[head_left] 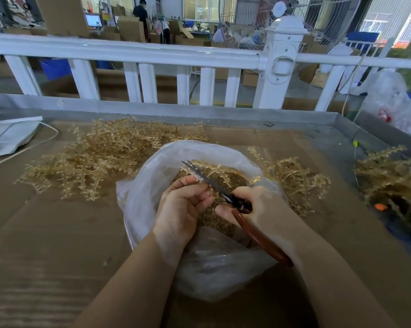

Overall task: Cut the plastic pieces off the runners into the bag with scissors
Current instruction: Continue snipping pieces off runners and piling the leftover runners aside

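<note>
Both curled, left hand [183, 204], right hand [259, 207] gripping scissors [214, 183]

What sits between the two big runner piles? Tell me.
In the head view, the open plastic bag, with the left hand and scissors over it.

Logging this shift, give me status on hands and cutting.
Left hand holds a runner over the bag. Right hand grips scissors, blades at the runner. Nothing in the way.

No legible text, label, brand, number or sign anywhere; far screen [94, 20] and posters too blurred.
</note>
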Demonstrator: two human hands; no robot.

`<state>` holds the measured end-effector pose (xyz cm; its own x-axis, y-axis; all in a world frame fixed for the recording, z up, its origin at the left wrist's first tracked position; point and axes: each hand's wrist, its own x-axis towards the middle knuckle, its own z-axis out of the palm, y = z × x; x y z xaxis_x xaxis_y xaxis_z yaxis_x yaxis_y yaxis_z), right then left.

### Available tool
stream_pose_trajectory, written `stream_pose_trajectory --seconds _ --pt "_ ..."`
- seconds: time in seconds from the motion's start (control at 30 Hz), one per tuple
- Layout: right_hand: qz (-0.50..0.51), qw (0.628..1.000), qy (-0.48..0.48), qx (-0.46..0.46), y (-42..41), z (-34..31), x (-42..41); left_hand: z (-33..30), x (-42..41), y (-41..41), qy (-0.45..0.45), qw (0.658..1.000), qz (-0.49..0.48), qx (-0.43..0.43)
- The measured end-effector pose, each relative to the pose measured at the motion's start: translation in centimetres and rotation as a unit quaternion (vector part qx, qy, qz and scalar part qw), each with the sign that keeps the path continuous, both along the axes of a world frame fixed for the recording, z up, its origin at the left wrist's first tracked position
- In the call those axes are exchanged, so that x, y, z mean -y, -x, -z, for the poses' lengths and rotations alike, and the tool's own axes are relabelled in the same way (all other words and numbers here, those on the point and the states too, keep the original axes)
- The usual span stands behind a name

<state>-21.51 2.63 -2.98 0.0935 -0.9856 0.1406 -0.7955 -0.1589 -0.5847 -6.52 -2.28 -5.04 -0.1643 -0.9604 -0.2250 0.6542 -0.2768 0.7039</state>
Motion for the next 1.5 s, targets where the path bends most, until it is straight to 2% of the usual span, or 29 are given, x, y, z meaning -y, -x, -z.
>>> stream_pose_trajectory --seconds 0.33,0.5,0.9,1.07,1.2,1.3,1.37,1.5 --pt "-0.022 0.999 -0.039 -0.013 0.2 -0.8 -0.3 0.1 0.0 0.0 0.015 0.999 -0.03 -0.009" --pt "0.001 0.998 -0.024 -0.058 0.8 -1.4 -1.2 0.4 0.3 0.3 0.006 0.995 -0.099 -0.029" --pt "0.073 0.982 -0.046 -0.168 3.3 -3.9 -3.5 0.4 0.4 0.6 0.026 0.99 -0.138 -0.006" --pt "0.125 0.985 -0.005 -0.122 3.4 -4.2 -3.8 0.4 0.2 0.7 0.037 0.989 -0.141 0.014" --pt "0.128 0.987 0.093 -0.008 2.2 -4.3 -3.8 0.6 0.2 0.9 0.039 0.988 -0.137 0.052" --pt "0.026 0.995 0.044 0.081 0.3 -4.7 -4.1 0.7 0.3 1.0 0.039 0.989 -0.126 0.073" --pt "-0.012 0.997 0.014 0.077 -0.7 -4.3 -3.8 0.8 0.3 0.9 0.044 0.99 -0.114 0.075" --pt "0.035 0.998 -0.005 0.058 -1.7 -2.5 -2.3 0.7 0.0 0.6 0.045 0.993 -0.102 0.035"
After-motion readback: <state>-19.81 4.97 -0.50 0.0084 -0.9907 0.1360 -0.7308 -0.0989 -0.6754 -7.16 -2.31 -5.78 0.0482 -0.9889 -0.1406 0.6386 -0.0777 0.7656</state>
